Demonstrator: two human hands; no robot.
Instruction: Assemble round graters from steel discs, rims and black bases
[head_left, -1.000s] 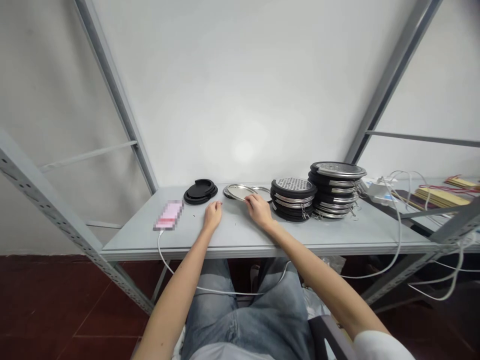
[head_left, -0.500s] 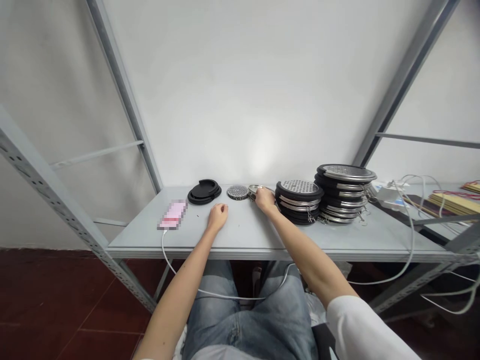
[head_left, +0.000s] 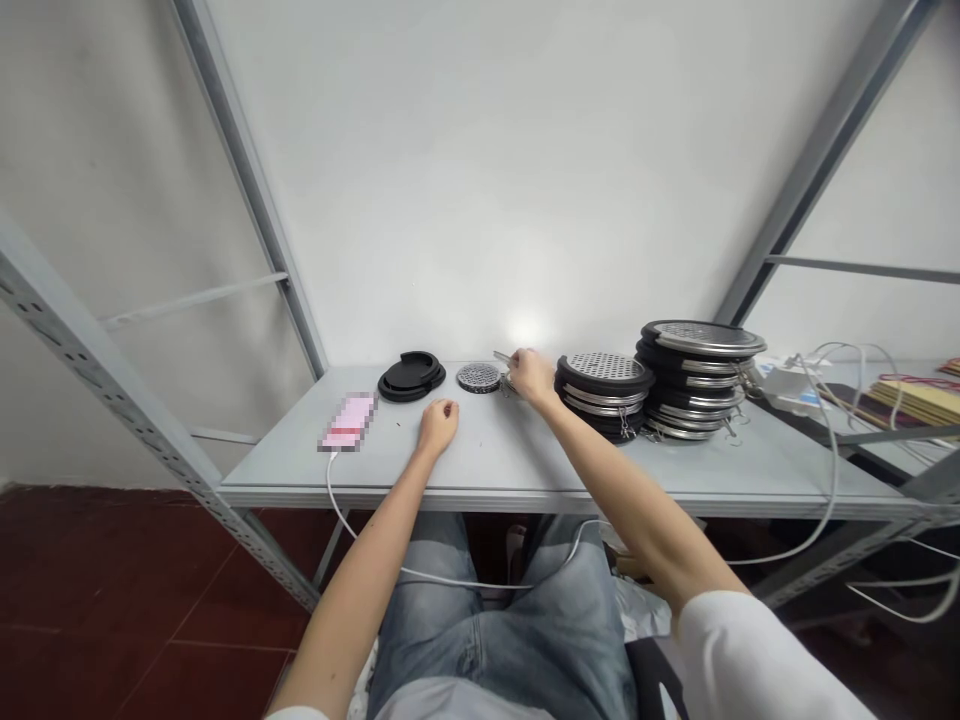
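Observation:
My left hand (head_left: 439, 427) rests on the table with its fingers curled in, and nothing shows in them. My right hand (head_left: 531, 374) is closed on a thin metal ring (head_left: 502, 356), raised above the table; most of the ring is hidden by the fingers. Under that hand, more shiny metal (head_left: 507, 384) shows in part. Left of it lies a small pile of round perforated metal plates (head_left: 478, 377). Beyond my left hand are stacked black round rims (head_left: 411, 377). Just right of my right hand stands a stack of black-rimmed perforated discs with metal bands (head_left: 604, 368).
A taller stack of larger black-rimmed discs (head_left: 701, 338) with hanging wire clips stands farther right. A phone (head_left: 349, 420) with a white cable (head_left: 335, 500) lies at the left. Grey rack posts (head_left: 251, 180) frame the grey table (head_left: 495, 465). Cables and yellow bundles (head_left: 911, 398) lie far right.
My right hand has risen slightly, lifting the metal ring off the things beneath it. My left hand has stayed in place. The camera view has shifted a little.

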